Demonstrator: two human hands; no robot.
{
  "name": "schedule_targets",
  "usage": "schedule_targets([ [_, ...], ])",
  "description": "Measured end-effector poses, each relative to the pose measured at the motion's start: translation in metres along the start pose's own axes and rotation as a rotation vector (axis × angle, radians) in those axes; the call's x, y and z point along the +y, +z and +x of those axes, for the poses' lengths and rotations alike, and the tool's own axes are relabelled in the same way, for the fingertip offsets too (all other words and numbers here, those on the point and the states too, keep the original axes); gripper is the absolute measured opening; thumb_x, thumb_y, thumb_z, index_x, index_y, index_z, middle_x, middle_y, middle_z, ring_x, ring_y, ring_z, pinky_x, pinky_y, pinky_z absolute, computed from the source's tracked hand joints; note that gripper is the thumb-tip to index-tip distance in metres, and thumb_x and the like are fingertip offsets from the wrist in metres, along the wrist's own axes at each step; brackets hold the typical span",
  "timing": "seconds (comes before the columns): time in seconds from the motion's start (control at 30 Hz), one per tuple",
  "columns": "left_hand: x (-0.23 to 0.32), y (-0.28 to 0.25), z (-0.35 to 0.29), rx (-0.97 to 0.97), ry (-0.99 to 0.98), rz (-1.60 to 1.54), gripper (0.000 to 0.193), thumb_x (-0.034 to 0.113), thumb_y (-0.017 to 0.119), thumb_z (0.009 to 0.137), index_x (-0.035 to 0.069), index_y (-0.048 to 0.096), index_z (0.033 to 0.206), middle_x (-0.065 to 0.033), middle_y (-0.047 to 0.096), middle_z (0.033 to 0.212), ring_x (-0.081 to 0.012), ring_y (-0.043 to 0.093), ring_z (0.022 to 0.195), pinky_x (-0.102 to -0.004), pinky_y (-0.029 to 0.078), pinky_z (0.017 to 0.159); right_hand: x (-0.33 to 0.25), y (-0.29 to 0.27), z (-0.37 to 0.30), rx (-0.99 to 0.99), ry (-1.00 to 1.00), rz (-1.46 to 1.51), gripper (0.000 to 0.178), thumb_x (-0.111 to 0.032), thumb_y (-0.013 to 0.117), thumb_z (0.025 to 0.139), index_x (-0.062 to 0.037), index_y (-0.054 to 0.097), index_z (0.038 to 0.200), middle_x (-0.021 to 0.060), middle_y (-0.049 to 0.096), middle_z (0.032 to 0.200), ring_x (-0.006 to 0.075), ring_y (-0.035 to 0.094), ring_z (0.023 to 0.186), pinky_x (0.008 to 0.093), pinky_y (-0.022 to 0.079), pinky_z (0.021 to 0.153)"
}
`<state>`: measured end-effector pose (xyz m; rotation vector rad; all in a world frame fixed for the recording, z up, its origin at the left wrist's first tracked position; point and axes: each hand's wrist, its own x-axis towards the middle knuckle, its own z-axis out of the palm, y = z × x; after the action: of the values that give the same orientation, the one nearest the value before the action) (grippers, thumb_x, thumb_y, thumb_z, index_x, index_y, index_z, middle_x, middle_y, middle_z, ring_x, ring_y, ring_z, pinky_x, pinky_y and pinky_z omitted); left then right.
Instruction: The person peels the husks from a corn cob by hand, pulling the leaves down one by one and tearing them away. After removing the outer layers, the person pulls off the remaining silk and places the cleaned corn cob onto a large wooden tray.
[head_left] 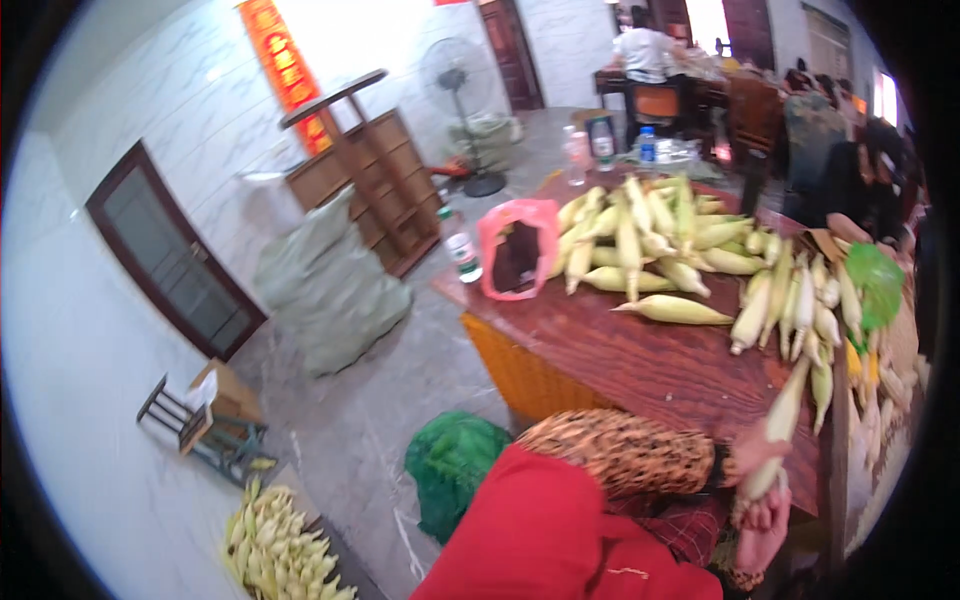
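"In the head view, where is the corn (787,405)?"

"It's in the hands, by the near edge of the table (640,372). It's one long ear, with its pale leaves on."

"Which way does it point?"

"It's on a slant. The thin tip goes up, away from the person, and leans a bit to the right. The low end comes down to the hands."

"What does the left hand (750,453) do?"

"It reaches in from the left and wraps around the corn, below the long tip part. It's squeezed on it."

"And the right hand (763,530)?"

"It sits just under the left one, by the low end. Its fingers are curled up there. It's too blurry to tell if they pinch the corn."

"So the hands are close?"

"Yes, very close, one above the other. The left one is nearer the tip. The right one is nearer the low end."

"What's past the tip?"

"A bunch (804,312) of ears on the table, just up from it. The big pile (628,240) is farther off, up and to the left. A lone ear (682,310) lies sideways in front of the pile. The left hand is nearer to all of that than the right hand."
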<state>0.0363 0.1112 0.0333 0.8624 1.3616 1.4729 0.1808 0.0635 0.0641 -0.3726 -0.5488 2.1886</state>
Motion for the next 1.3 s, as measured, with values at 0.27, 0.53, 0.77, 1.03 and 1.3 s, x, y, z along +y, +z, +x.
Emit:
schedule_targets([
  [0.27,0.023,0.040,-0.003,-0.312,-0.010,0.642,0.059,0.030,0.067,0.070,-0.003,0.042,0.113,-0.0171,0.058,0.090,-0.0282,0.057,0.084,-0.0414,0.045,0.077,-0.061,-0.033,-0.060,0.022,0.070,0.445,0.024,-0.023,0.025,0.100,-0.0066,0.036,0.085,0.0013,0.036,0.078,0.0077,0.027,0.050,0.0251,0.024,0.049],
  [0.53,0.039,-0.007,-0.001,-0.369,-0.044,0.256,0.053,0.021,0.068,0.073,-0.002,0.044,0.114,-0.0120,0.057,0.096,-0.0223,0.056,0.087,-0.0363,0.045,0.077,-0.053,-0.110,-0.072,0.622,-0.099,-0.838,0.016,-0.018,0.049,0.089,-0.0041,0.050,0.097,0.0054,0.054,0.071,0.0127,0.050,0.056,0.0271,0.041,0.049],
  [0.77,0.077,-0.040,-0.049,-0.322,-0.333,-0.120,0.041,0.009,0.062,0.081,0.001,0.042,0.116,-0.0068,0.054,0.102,-0.0155,0.053,0.091,-0.0299,0.045,0.080,-0.049,-0.129,-0.057,0.295,0.432,-1.865,0.037,-0.029,0.054,0.083,-0.0011,0.055,0.106,0.0194,0.062,0.090,0.0352,0.061,0.081,0.0420,0.048,0.071],
  [1.03,0.041,-0.106,-0.059,-0.245,-0.734,-0.284,0.076,0.013,0.068,0.074,0.005,0.024,0.135,-0.0123,0.047,0.118,-0.0229,0.050,0.104,-0.0358,0.050,0.075,-0.012,0.007,0.069,-0.257,0.194,-2.067,0.031,-0.025,0.051,0.084,-0.0038,0.059,0.105,0.0180,0.063,0.092,0.0327,0.061,0.085,0.0424,0.047,0.072],
  [1.3,0.049,-0.088,-0.084,-0.167,-0.646,-0.170,0.059,0.022,0.058,0.081,0.005,0.032,0.131,-0.0136,0.050,0.118,-0.0244,0.054,0.100,-0.0377,0.050,0.076,-0.008,0.034,0.104,-0.213,0.095,-2.037,0.032,-0.023,0.049,0.085,-0.0029,0.058,0.108,0.0173,0.062,0.097,0.0319,0.060,0.089,0.0424,0.047,0.074],
])
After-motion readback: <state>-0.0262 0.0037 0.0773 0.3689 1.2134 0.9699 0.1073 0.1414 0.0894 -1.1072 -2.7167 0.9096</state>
